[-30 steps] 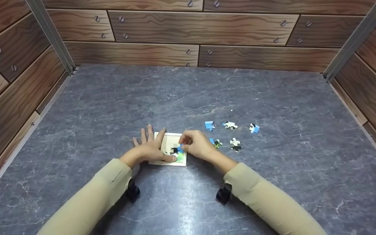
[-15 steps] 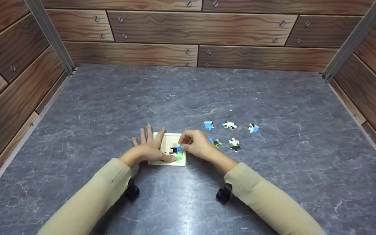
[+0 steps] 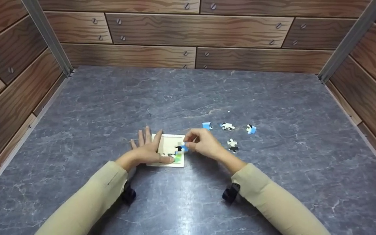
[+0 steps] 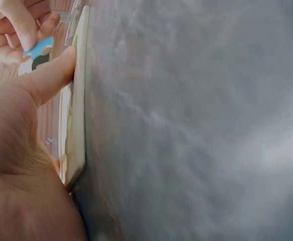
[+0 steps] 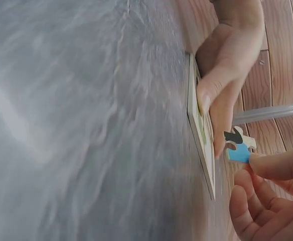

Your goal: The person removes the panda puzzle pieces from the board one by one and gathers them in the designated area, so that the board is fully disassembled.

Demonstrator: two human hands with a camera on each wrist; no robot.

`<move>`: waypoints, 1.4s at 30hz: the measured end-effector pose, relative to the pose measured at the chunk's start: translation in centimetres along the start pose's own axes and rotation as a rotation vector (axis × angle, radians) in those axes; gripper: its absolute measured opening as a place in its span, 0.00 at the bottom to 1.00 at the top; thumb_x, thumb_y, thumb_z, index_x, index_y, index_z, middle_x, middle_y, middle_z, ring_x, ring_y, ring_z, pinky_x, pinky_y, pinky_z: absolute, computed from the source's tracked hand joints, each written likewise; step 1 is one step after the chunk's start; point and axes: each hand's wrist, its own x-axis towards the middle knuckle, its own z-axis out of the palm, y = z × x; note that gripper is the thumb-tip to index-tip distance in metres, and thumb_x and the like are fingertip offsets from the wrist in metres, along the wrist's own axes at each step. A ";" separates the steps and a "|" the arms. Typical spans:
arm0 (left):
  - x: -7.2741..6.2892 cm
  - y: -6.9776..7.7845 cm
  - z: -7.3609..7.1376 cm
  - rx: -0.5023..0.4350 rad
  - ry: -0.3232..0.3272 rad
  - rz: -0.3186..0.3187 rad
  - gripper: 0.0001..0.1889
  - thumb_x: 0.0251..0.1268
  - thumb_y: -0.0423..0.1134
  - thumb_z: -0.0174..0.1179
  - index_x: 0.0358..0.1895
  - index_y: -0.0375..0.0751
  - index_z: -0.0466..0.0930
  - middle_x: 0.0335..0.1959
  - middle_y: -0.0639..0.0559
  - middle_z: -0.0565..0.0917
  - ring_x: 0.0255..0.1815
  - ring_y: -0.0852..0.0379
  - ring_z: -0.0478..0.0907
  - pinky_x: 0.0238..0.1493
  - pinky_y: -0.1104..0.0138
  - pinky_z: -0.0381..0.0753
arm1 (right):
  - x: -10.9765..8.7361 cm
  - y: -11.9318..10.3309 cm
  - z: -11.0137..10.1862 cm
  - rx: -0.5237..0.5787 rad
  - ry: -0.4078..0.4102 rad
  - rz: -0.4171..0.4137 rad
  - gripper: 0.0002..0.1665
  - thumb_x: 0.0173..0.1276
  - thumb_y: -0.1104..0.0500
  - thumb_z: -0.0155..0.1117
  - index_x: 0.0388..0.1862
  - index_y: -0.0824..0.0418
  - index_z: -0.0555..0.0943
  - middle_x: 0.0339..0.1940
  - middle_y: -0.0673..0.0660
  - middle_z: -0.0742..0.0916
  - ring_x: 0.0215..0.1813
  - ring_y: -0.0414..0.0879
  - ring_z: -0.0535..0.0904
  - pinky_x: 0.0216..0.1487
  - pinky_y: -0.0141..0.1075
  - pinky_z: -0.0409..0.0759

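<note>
My right hand (image 3: 204, 142) pinches a blue, black and white jigsaw piece (image 5: 240, 146) between thumb and fingers, raised above the right side of a pale wooden puzzle tray (image 3: 181, 164). In the left wrist view the blue edge of that jigsaw piece (image 4: 41, 47) shows at the right hand's fingertips. My left hand (image 3: 145, 151) lies with spread fingers across the tray's left side. Its thumb (image 5: 214, 85) rests on a green puzzle part (image 3: 178, 158) in the tray's lower right corner. The left palm covers the tray's lower left.
Several loose jigsaw pieces lie on the grey marbled table (image 3: 162, 98): a blue one (image 3: 207, 125), a mostly white one (image 3: 227, 126), a white-and-blue one (image 3: 250, 129) and a white-and-black one (image 3: 232, 145). Wood-patterned walls (image 3: 148, 31) enclose the table at the back and sides.
The right hand has lifted the blue, black and white piece up from the tray and moved slightly right, now covering one loose piece from the head view. The left hand stays on the tray.
</note>
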 end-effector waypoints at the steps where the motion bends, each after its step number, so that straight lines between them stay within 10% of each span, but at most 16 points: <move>1: 0.0 -0.1 0.0 -0.005 0.006 0.004 0.62 0.44 0.71 0.60 0.74 0.52 0.29 0.69 0.39 0.16 0.66 0.41 0.09 0.57 0.39 0.13 | -0.2 0.1 -0.3 0.013 -0.001 0.009 0.05 0.58 0.71 0.62 0.34 0.67 0.80 0.26 0.55 0.81 0.24 0.42 0.75 0.24 0.32 0.75; 12: -0.5 -1.6 -0.6 -0.115 0.050 0.123 0.61 0.42 0.64 0.67 0.75 0.46 0.38 0.72 0.39 0.24 0.69 0.40 0.16 0.61 0.40 0.18 | -1.4 2.3 -3.1 0.009 0.045 0.041 0.05 0.59 0.69 0.63 0.36 0.67 0.81 0.30 0.57 0.82 0.25 0.43 0.75 0.26 0.32 0.76; 19: -0.5 -2.7 -1.6 0.048 -0.041 0.245 0.67 0.34 0.61 0.73 0.75 0.46 0.35 0.70 0.34 0.22 0.69 0.37 0.17 0.62 0.39 0.22 | -2.7 2.9 -5.1 0.072 0.097 0.095 0.08 0.59 0.68 0.64 0.37 0.71 0.80 0.31 0.61 0.83 0.26 0.47 0.77 0.25 0.35 0.76; 42: 0.1 -4.6 -3.3 -0.022 -0.173 0.299 0.63 0.36 0.51 0.75 0.75 0.59 0.37 0.72 0.44 0.20 0.69 0.45 0.13 0.64 0.45 0.19 | -7.7 6.7 -11.3 0.092 0.212 0.182 0.12 0.60 0.69 0.62 0.41 0.75 0.77 0.26 0.58 0.82 0.25 0.43 0.76 0.27 0.34 0.79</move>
